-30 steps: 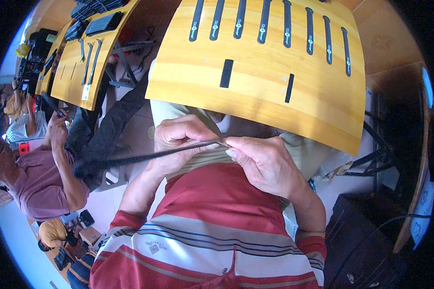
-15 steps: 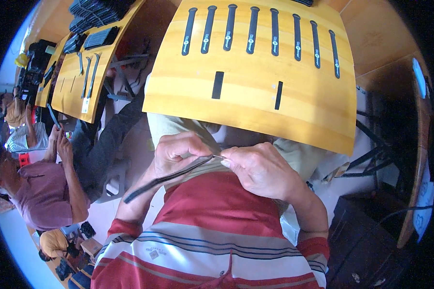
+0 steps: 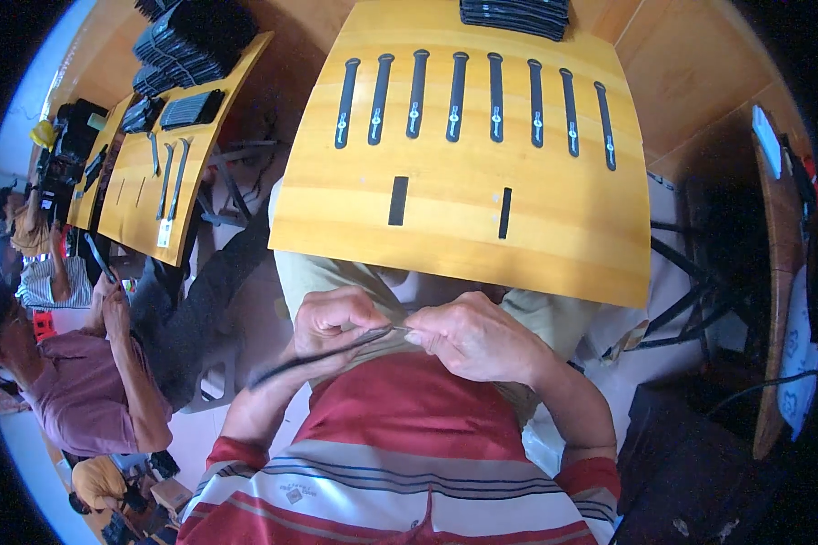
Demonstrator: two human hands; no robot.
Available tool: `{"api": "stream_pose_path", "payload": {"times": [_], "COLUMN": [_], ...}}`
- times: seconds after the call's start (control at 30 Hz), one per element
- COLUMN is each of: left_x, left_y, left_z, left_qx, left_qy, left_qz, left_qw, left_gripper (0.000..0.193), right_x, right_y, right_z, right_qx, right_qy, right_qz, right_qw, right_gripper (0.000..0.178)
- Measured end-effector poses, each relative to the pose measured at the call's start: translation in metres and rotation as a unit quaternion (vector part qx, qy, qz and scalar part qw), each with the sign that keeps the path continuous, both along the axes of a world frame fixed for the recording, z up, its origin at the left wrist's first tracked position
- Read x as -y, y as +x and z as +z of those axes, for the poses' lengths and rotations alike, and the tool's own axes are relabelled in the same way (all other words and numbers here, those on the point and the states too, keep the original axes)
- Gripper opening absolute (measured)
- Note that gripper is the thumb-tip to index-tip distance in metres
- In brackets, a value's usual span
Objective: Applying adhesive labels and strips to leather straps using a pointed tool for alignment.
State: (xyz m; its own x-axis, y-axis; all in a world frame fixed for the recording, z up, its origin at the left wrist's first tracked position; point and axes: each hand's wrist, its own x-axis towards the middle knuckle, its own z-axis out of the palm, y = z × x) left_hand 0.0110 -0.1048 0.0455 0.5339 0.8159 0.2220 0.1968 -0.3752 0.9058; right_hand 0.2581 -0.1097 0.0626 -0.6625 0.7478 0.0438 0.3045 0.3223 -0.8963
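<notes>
Both at my lap, below tabletop edge: my left hand pinches black strap; right hand closed fingers grip its near end

Desk glossy yellow wood; strap matt black, rubbery; striped shirt soft cloth.

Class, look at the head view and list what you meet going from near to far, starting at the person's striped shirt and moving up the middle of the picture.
Striped shirt → left hand and right hand pinching a thin black strap → two short black pieces on the wooden board → row of eight long black straps → stack of black straps.
</notes>
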Motion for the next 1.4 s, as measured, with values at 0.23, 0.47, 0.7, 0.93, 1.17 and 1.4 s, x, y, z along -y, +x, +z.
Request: {"api": "stream_pose_path", "payload": {"times": [0.23, 0.47, 0.7, 0.93, 1.17, 1.4], "left_x": [0.001, 0.003, 0.01, 0.014, 0.015, 0.015], "left_y": [0.004, 0.01, 0.014, 0.028, 0.034, 0.051], "left_z": [-0.008, -0.007, -0.014, -0.008, -0.016, -0.019], "left_qx": [-0.001, 0.06, 0.049, 0.196, 0.26, 0.273], "left_qy": [-0.021, -0.039, -0.037, -0.134, -0.188, -0.175], "left_qz": [0.008, 0.062, 0.082, 0.148, 0.169, 0.239], "left_qw": [1.0, 0.996, 0.995, 0.96, 0.932, 0.915], "left_gripper": [0.01, 0.014, 0.013, 0.007, 0.004, 0.024], "right_x": [0.0, 0.018, 0.01, 0.022, 0.019, 0.026], "right_y": [0.001, -0.013, -0.008, -0.028, -0.024, -0.026], "right_z": [-0.009, -0.022, -0.028, -0.035, -0.034, -0.038], "right_qx": [-0.033, -0.171, -0.064, -0.2, -0.171, -0.162], "right_qy": [-0.033, -0.226, -0.085, -0.117, -0.067, -0.033], "right_qz": [0.01, -0.064, -0.057, -0.113, -0.149, -0.211], "right_qw": [0.999, 0.957, 0.993, 0.966, 0.972, 0.963], "right_gripper": [0.012, 0.021, 0.021, 0.02, 0.02, 0.027]}}
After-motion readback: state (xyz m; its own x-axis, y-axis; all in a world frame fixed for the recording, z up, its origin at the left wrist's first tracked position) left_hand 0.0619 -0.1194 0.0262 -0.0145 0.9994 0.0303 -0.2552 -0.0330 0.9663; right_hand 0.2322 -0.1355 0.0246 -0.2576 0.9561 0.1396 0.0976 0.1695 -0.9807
